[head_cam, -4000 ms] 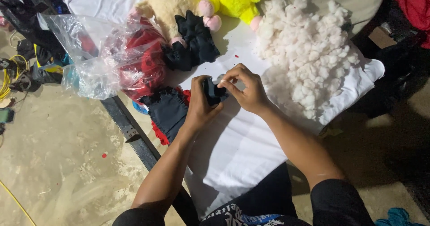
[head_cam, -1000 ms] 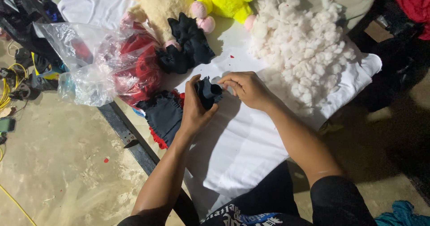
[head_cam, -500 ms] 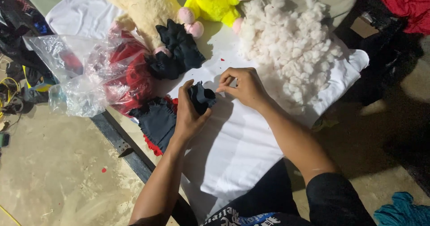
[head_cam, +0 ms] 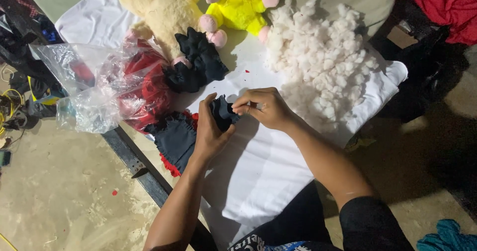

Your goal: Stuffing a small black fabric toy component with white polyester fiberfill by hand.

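Over the white cloth (head_cam: 268,171), both hands' grips close on a small dark fabric piece (head_cam: 223,113), white stuffing (head_cam: 323,62) heaped just beyond.

Toy-making workshop, stuffing heap (head_cam: 323,62), plush toys (head_cam: 238,7), bagged fabric pieces (head_cam: 114,87), concrete floor (head_cam: 54,191)

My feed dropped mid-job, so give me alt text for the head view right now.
Two bare hands meet over a white cloth: the left hand cups a small dark fabric piece while the right hand pinches its edge. A heap of white stuffing lies beyond, with a yellow plush toy, a cream plush toy and a clear plastic bag to the left.
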